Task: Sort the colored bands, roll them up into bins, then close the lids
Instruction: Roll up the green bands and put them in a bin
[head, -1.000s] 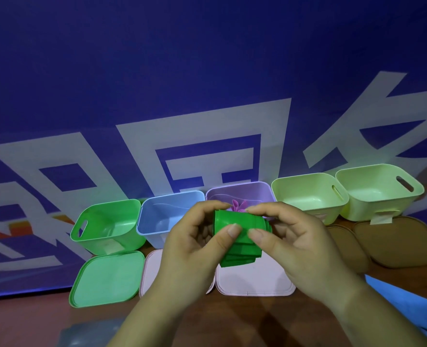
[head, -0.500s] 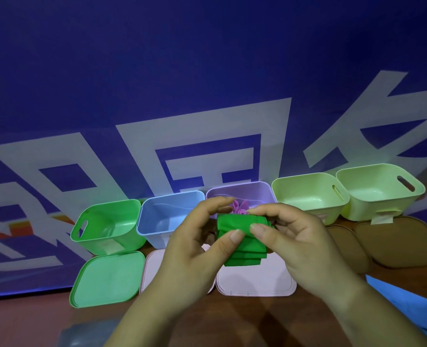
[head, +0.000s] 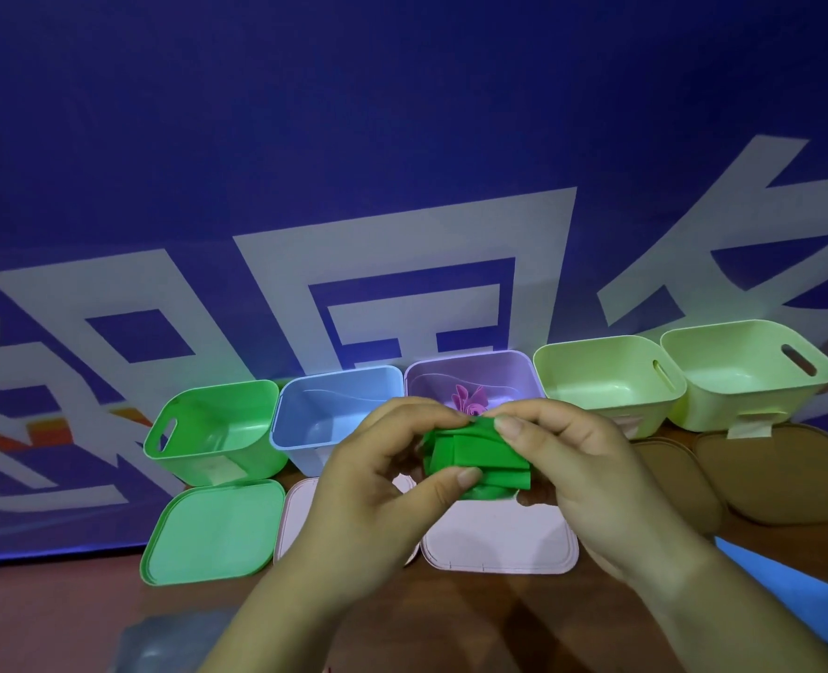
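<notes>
Blue backdrop; both hands (head: 450, 483) grip green band (head: 475, 454).

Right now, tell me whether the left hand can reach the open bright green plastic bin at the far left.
Probably yes. The bright green plastic bin stands open with nothing between it and the left hand, though that hand and the right hand grip the folded green band.

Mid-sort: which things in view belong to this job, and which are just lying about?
Job: green band gripped by left hand and right hand; green bin; blue bin; purple bin holding a pink band; inner pale bin; outer pale bin; green lid; pink lid; brown lid.
Lying about: grey plastic; banner; blue material, maybe a band.
</notes>
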The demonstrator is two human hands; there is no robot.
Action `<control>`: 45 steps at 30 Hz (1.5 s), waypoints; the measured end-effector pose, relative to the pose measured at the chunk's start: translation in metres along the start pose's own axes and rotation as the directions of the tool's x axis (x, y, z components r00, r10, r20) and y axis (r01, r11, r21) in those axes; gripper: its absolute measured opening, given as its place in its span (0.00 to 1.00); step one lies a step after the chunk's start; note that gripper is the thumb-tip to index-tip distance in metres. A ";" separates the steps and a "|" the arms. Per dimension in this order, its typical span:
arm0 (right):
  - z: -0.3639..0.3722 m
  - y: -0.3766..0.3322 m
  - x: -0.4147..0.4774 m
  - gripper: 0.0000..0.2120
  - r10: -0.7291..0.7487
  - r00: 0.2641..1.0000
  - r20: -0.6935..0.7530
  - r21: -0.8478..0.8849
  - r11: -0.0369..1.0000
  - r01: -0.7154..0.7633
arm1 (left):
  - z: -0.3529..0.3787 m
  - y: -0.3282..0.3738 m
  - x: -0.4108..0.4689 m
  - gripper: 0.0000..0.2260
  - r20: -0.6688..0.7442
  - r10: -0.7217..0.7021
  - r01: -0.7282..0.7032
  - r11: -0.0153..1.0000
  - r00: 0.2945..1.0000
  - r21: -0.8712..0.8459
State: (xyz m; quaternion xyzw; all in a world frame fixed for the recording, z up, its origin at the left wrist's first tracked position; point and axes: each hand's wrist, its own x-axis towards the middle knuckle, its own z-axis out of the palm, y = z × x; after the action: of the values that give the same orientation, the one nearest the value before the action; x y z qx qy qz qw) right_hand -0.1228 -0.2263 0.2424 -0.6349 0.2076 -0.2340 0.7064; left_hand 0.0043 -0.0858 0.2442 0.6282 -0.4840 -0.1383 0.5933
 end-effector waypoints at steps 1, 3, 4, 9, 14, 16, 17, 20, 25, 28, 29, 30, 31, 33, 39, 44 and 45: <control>0.000 0.001 0.000 0.10 -0.021 1.000 0.001 -0.009 1.000 0.021 | 0.000 -0.001 -0.001 0.14 -0.008 -0.012 0.011 1.000 1.000 -0.010; 0.001 0.002 0.000 0.10 -0.069 0.998 0.002 -0.003 0.998 0.069 | -0.001 -0.003 -0.004 0.14 -0.026 -0.047 0.047 0.999 0.999 -0.025; 0.001 0.002 0.000 0.10 -0.091 0.996 0.009 0.004 0.996 0.091 | -0.001 -0.004 -0.005 0.14 -0.037 -0.072 0.071 0.997 0.997 -0.039; 0.004 0.004 -0.003 0.13 -0.149 0.986 0.073 -0.013 0.989 0.150 | -0.001 -0.006 -0.008 0.13 -0.097 -0.181 0.162 0.971 0.979 -0.175; 0.008 0.008 0.000 0.14 -0.208 0.976 0.061 -0.049 0.976 0.211 | 0.000 -0.003 -0.010 0.13 -0.090 -0.234 0.203 0.943 0.968 -0.264; 0.009 0.010 0.001 0.13 -0.208 0.977 0.053 -0.037 0.977 0.210 | -0.002 -0.004 -0.011 0.13 -0.100 -0.249 0.213 0.937 0.963 -0.278; 0.010 0.012 0.002 0.13 -0.202 0.978 0.047 -0.029 0.979 0.203 | -0.003 -0.005 -0.012 0.14 -0.100 -0.250 0.215 0.936 0.963 -0.278; 0.016 0.016 0.005 0.12 -0.169 0.985 0.046 0.005 0.986 0.169 | -0.009 -0.007 -0.015 0.18 -0.098 -0.246 0.209 0.936 0.964 -0.283; 0.032 0.025 0.014 0.10 -0.096 0.994 0.053 0.084 0.992 0.091 | -0.022 -0.016 -0.022 0.16 -0.134 -0.212 0.164 0.939 0.968 -0.301; 0.046 0.029 0.019 0.13 -0.055 0.995 0.079 0.100 0.994 0.047 | -0.033 -0.024 -0.026 0.15 -0.193 -0.201 0.150 0.957 0.960 -0.250; 0.050 0.032 0.022 0.12 -0.046 0.995 0.092 0.090 0.995 0.038 | -0.037 -0.026 -0.027 0.15 -0.210 -0.209 0.156 0.957 0.955 -0.246; 0.055 0.034 0.025 0.11 -0.037 0.994 0.106 0.079 0.996 0.029 | -0.041 -0.029 -0.029 0.15 -0.224 -0.218 0.161 0.956 0.950 -0.246; 0.061 0.038 0.028 0.09 -0.028 0.993 0.118 0.064 0.998 0.020 | -0.046 -0.032 -0.031 0.15 -0.238 -0.223 0.164 0.955 0.945 -0.246; 0.073 0.045 0.034 0.10 -0.008 0.989 0.147 0.039 0.999 0.003 | -0.058 -0.037 -0.035 0.15 -0.269 -0.237 0.175 0.956 0.934 -0.234; 0.121 0.065 0.059 0.10 0.067 0.977 0.204 -0.132 0.990 -0.041 | -0.108 -0.062 -0.050 0.13 -0.360 -0.308 0.270 0.951 0.881 -0.152; 0.167 0.087 0.092 0.09 0.133 0.968 0.211 -0.356 0.933 -0.051 | -0.171 -0.103 -0.069 0.14 -0.462 -0.443 0.446 0.888 0.768 -0.109; 0.176 0.092 0.100 0.08 0.136 0.967 0.217 -0.416 0.909 -0.035 | -0.185 -0.113 -0.072 0.14 -0.483 -0.462 0.486 0.870 0.743 -0.085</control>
State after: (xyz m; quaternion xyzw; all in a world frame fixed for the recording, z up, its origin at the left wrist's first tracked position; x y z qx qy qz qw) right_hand 0.0675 -0.1376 0.1700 -0.7823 0.1922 -0.0751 0.5877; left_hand 0.1576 0.0630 0.1635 0.7579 -0.1456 -0.1100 0.6263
